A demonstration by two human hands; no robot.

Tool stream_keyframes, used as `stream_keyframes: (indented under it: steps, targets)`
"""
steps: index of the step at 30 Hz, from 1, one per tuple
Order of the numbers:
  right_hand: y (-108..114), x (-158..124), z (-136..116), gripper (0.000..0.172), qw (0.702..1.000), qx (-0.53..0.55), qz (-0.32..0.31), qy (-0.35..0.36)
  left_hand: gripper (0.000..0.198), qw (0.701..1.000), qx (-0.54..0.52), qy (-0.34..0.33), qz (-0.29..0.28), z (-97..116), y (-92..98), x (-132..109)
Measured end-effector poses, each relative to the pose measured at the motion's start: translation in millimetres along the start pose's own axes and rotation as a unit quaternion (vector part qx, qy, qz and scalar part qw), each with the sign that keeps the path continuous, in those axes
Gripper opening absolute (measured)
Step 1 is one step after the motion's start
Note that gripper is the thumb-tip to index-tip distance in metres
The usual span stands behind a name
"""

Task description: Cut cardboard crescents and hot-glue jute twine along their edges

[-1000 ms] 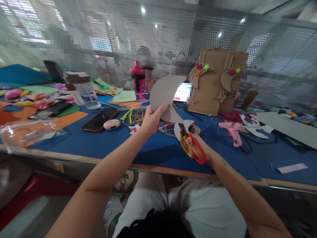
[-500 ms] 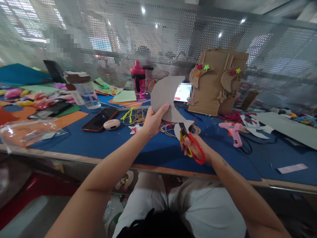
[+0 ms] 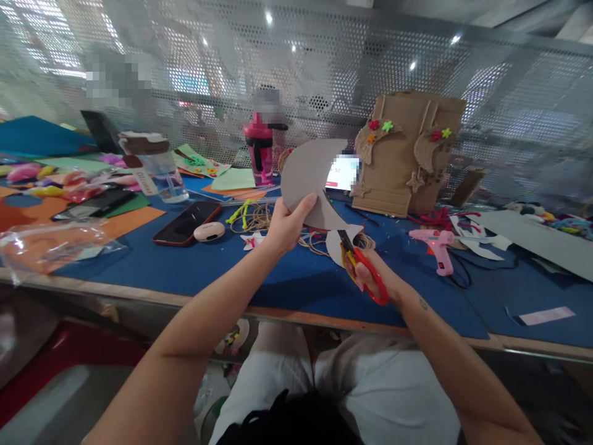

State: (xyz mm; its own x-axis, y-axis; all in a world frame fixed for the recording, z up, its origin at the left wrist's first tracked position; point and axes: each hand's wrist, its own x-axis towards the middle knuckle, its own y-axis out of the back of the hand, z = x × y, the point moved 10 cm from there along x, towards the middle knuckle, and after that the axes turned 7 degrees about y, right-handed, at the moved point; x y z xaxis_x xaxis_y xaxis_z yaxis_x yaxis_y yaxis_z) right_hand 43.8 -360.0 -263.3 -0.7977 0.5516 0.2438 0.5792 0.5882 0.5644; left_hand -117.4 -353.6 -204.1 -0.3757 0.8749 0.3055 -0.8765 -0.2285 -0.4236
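Observation:
A grey cardboard crescent [image 3: 308, 176] is pinched in my left hand [image 3: 291, 225], thumb on its face, held up above the table. My right hand [image 3: 365, 269] grips a pair of scissors [image 3: 377, 285] with red and yellow handles. Their dark blades point up, close to the crescent's lower tip; whether they touch it I cannot tell. Beneath, on the table, lie a pale rounded cutout [image 3: 334, 247] and coils of twine [image 3: 315, 246], partly hidden by my hands. A small white star with pink marks [image 3: 252, 241] rests left of them.
A cardboard panel [image 3: 403, 167] with twine-covered moons stands behind. On the right lies a pink glue gun [image 3: 438, 244]; on the left are a phone [image 3: 188, 224], an earbud case [image 3: 209, 232] and a clear bottle [image 3: 162, 170]. A pink bottle [image 3: 259, 151] stands at the back.
My right hand has shifted slightly right with the scissors, and their handles have drawn closer together. The crescent has risen a little in my left hand.

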Motion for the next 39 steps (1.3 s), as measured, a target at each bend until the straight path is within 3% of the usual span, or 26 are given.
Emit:
stream_keyframes:
  steps: [4, 9, 30, 39]
  targets:
    - [-1.0, 0.6, -3.3, 0.067, 1.0, -0.006, 0.002, 0.023, 0.039, 1.0, 0.006, -0.007, 0.005, -2.2, 2.6, 1.0]
    - [1.5, 1.1, 5.0, 0.061, 0.999, -0.033, 0.028, -0.001, 0.039, 1.0, -0.013, 0.015, -0.023, -5.0, -5.8, -1.4]
    - [4.8, -3.7, 8.6, 0.061, 0.995, -0.036, 0.074, -0.058, 0.037, 0.999, -0.038, 0.008, 0.004, -6.7, -0.6, -0.5]
    - [4.8, -0.6, 6.2, 0.058, 0.997, -0.019, 0.067, -0.025, 0.038, 0.999, -0.034, 0.02, -0.011, -5.2, -4.2, -1.2]
